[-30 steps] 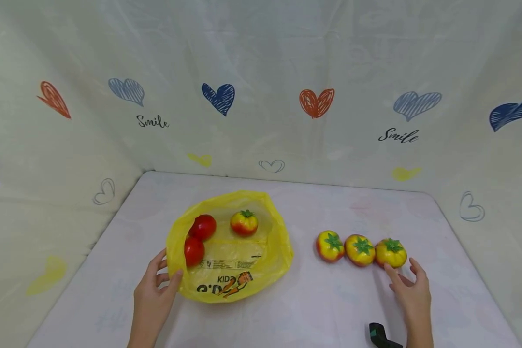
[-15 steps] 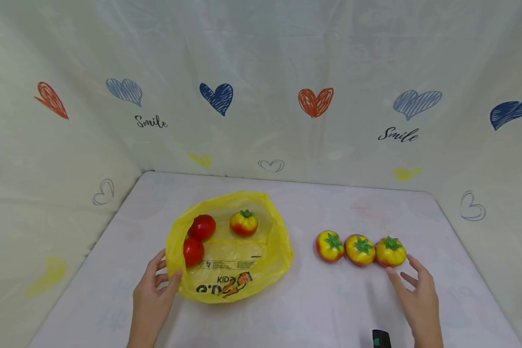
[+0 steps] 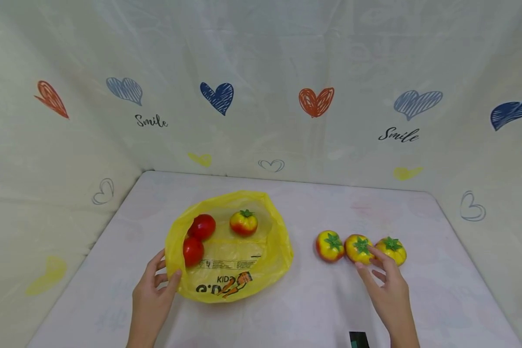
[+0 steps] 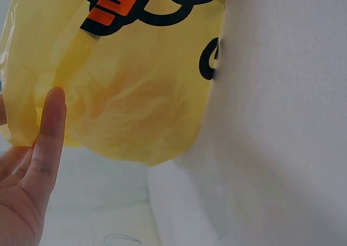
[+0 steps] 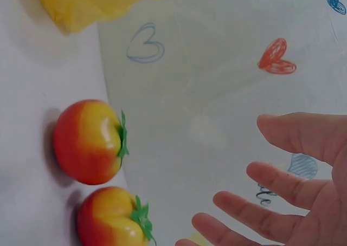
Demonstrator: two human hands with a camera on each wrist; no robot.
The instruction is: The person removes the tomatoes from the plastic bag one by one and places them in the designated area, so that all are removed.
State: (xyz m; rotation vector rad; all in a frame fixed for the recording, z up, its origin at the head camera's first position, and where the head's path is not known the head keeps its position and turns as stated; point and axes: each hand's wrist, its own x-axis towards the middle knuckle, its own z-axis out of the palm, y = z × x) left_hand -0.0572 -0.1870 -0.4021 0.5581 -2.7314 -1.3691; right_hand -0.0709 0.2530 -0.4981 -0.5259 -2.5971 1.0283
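A yellow plastic bag (image 3: pixel 282 246) stands with its mouth wide on the table, left of the middle. Inside it lie two red tomato-like fruits (image 3: pixel 202 227) and a yellow-and-red one (image 3: pixel 243 223) with a green leafy top. My left hand (image 3: pixel 153 299) holds the bag's left side, thumb in front and fingers partly hidden behind. Right of the bag, three yellow-and-red tomato-like fruits sit in a row: left (image 3: pixel 330 246), middle (image 3: pixel 357 247) and right (image 3: pixel 393 249). Over the middle and right ones hovers my right hand (image 3: pixel 387 290); the right wrist view shows its fingers (image 5: pixel 260 216) spread, holding nothing.
A white cloth (image 3: pixel 261 328) covers the table. Behind and at the sides hangs a pale curtain (image 3: pixel 261 63) printed with hearts. A dark object (image 3: pixel 359 340) shows at the bottom edge beside my right wrist.
My right hand drew back slightly from the right-hand fruit, then moved left to the middle one. The left hand and the bag have stayed nearly still.
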